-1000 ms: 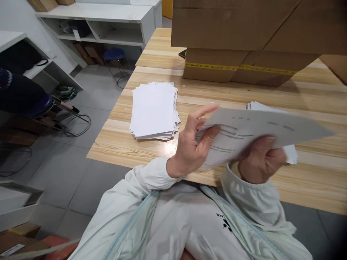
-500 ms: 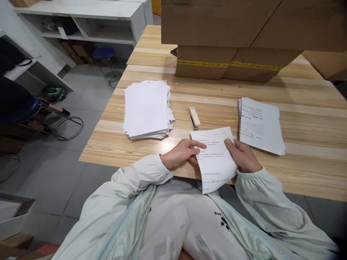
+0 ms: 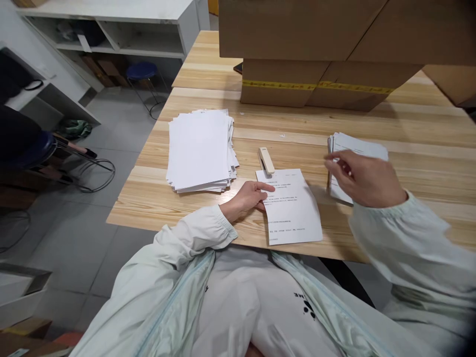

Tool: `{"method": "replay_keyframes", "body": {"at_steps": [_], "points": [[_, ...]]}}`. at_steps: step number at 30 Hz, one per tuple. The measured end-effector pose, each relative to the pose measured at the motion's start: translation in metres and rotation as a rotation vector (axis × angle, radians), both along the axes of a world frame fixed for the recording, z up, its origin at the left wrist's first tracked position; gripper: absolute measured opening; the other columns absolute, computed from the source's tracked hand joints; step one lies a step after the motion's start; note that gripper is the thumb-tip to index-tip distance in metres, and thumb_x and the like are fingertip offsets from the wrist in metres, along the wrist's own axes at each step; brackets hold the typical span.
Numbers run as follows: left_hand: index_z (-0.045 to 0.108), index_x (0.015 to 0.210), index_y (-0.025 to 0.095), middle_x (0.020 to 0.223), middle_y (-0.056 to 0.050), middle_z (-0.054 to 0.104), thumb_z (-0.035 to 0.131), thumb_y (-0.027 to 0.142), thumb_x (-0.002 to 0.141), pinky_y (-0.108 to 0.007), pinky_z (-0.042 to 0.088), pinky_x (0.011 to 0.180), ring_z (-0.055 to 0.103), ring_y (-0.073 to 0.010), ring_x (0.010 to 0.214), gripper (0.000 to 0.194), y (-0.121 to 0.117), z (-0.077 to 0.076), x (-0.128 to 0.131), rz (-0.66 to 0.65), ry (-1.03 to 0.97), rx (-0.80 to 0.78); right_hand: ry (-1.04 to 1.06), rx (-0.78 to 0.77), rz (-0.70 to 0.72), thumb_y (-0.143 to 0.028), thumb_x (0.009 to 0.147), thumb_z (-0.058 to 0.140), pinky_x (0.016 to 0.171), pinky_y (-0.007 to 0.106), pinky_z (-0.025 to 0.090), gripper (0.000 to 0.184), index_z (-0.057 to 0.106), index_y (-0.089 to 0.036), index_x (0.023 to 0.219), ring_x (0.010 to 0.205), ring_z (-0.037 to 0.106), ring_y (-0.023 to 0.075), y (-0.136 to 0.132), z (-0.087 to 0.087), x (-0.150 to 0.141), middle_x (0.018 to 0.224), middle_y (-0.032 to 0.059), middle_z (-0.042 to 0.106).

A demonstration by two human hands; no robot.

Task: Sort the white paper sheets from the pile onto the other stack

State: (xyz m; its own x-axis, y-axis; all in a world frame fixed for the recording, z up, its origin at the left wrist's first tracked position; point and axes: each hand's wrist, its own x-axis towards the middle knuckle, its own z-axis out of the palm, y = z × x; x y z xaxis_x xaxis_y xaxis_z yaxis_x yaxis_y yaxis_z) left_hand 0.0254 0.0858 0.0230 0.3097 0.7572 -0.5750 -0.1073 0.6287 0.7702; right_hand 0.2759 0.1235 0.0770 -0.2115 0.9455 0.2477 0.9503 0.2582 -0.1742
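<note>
My left hand (image 3: 250, 197) pinches the left edge of a printed sheet of paper (image 3: 292, 218) between thumb and fingers. The sheet's lower part lies at the table's front edge, and its top edge meets the lower end of a cream stapler (image 3: 267, 160). Above the right-hand stack of printed papers (image 3: 359, 144) hovers my right hand (image 3: 366, 178), covering much of it. Its fingers are loosely bent, with a gap between them, and I see nothing held in them.
A thick, uneven stack of white paper (image 3: 199, 148) lies on the left of the wooden table (image 3: 148, 193). Large cardboard boxes (image 3: 282, 29) rise at the back. A blue stool (image 3: 142, 71) and white shelves (image 3: 148, 12) stand beyond the table's left side.
My right hand has let go of the sheet and moved up and right over the printed stack. The sheet has flattened and shifted slightly up and left, still in my left hand.
</note>
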Motion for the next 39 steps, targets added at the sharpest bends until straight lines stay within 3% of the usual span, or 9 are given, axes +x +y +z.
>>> {"method": "replay_keyframes", "body": {"at_steps": [3, 9, 13, 18, 22, 26, 32, 35, 39], "points": [[0.066, 0.103, 0.005, 0.067, -0.005, 0.068, 0.047, -0.005, 0.084, -0.026, 0.058, 0.053, 0.068, -0.0147, 0.055, 0.028, 0.001, 0.001, 0.001, -0.010, 0.025, -0.002, 0.061, 0.070, 0.196, -0.035, 0.097, 0.041, 0.071, 0.038, 0.044, 0.031, 0.070, -0.023, 0.098, 0.085, 0.064, 0.0252, 0.035, 0.003, -0.047, 0.097, 0.0092, 0.073], [0.066, 0.099, 0.006, 0.066, -0.005, 0.068, 0.049, -0.006, 0.082, -0.027, 0.058, 0.053, 0.067, -0.0153, 0.054, 0.026, 0.003, -0.001, 0.003, 0.018, 0.002, -0.029, 0.152, 0.023, 0.348, -0.028, 0.102, 0.031, 0.100, 0.044, 0.041, 0.039, 0.066, -0.016, 0.115, 0.115, 0.051, 0.0294, 0.092, -0.058, -0.148, 0.120, 0.0147, 0.066], [0.065, 0.092, 0.007, 0.063, -0.003, 0.066, 0.052, -0.006, 0.078, -0.025, 0.057, 0.052, 0.066, -0.0144, 0.052, 0.023, 0.005, -0.003, 0.003, 0.022, -0.014, -0.036, 0.121, 0.004, 0.338, -0.030, 0.103, 0.031, 0.101, 0.048, 0.038, 0.039, 0.063, -0.014, 0.119, 0.118, 0.047, 0.0322, 0.094, -0.086, -0.160, 0.126, 0.0176, 0.062], [0.064, 0.090, 0.008, 0.065, -0.004, 0.067, 0.050, -0.007, 0.078, -0.025, 0.057, 0.051, 0.066, -0.0142, 0.053, 0.023, 0.007, -0.002, 0.004, 0.019, 0.000, -0.035, 0.177, 0.087, 0.335, -0.035, 0.103, 0.033, 0.101, 0.049, 0.039, 0.040, 0.061, -0.015, 0.122, 0.120, 0.048, 0.0323, 0.096, -0.090, -0.160, 0.129, 0.0169, 0.062], [0.064, 0.097, 0.008, 0.067, -0.003, 0.066, 0.050, -0.004, 0.080, -0.025, 0.057, 0.053, 0.065, -0.0130, 0.054, 0.025, -0.010, 0.001, -0.002, 0.001, 0.007, -0.024, 0.330, 0.211, 0.351, -0.045, 0.102, 0.036, 0.107, 0.051, 0.039, 0.044, 0.058, -0.017, 0.128, 0.124, 0.052, 0.0303, 0.092, -0.058, -0.138, 0.131, 0.0154, 0.062], [0.067, 0.102, 0.014, 0.069, 0.000, 0.063, 0.051, 0.009, 0.087, -0.024, 0.054, 0.057, 0.061, -0.0110, 0.057, 0.022, -0.049, 0.008, -0.021, -0.031, 0.044, 0.203, 0.548, 0.200, 0.177, -0.057, 0.096, 0.046, 0.101, 0.048, 0.047, 0.053, 0.061, -0.016, 0.126, 0.116, 0.061, 0.0284, 0.040, -0.019, -0.075, 0.125, 0.0157, 0.067], [0.074, 0.096, 0.020, 0.084, -0.002, 0.072, 0.050, 0.017, 0.092, -0.023, 0.047, 0.065, 0.058, -0.0106, 0.065, 0.024, -0.075, 0.026, -0.035, 0.107, 0.425, 0.778, 0.874, -0.500, 0.022, -0.069, 0.085, 0.056, 0.072, 0.035, 0.055, 0.050, 0.064, -0.024, 0.105, 0.081, 0.066, 0.0215, -0.090, -0.033, -0.022, 0.091, 0.0065, 0.070], [0.072, 0.104, 0.019, 0.084, -0.002, 0.072, 0.049, 0.019, 0.094, -0.022, 0.052, 0.065, 0.063, -0.0104, 0.064, 0.025, -0.064, 0.032, -0.027, 0.045, 0.361, 0.789, 0.784, -0.244, -0.265, -0.060, 0.088, 0.056, 0.054, 0.031, 0.041, 0.041, 0.050, -0.025, 0.068, 0.059, 0.047, 0.0158, -0.106, -0.036, -0.019, 0.061, -0.0002, 0.049], [0.066, 0.118, 0.020, 0.113, -0.006, 0.073, 0.048, 0.026, 0.098, -0.023, 0.059, 0.077, 0.073, -0.0132, 0.086, 0.027, -0.051, 0.039, -0.032, 0.125, 0.299, 0.859, 0.521, 0.220, -0.562, -0.050, 0.092, 0.047, 0.054, 0.039, 0.030, 0.045, 0.029, -0.028, 0.057, 0.054, 0.033, 0.0187, -0.060, -0.024, 0.040, 0.055, -0.0003, 0.027]]}}
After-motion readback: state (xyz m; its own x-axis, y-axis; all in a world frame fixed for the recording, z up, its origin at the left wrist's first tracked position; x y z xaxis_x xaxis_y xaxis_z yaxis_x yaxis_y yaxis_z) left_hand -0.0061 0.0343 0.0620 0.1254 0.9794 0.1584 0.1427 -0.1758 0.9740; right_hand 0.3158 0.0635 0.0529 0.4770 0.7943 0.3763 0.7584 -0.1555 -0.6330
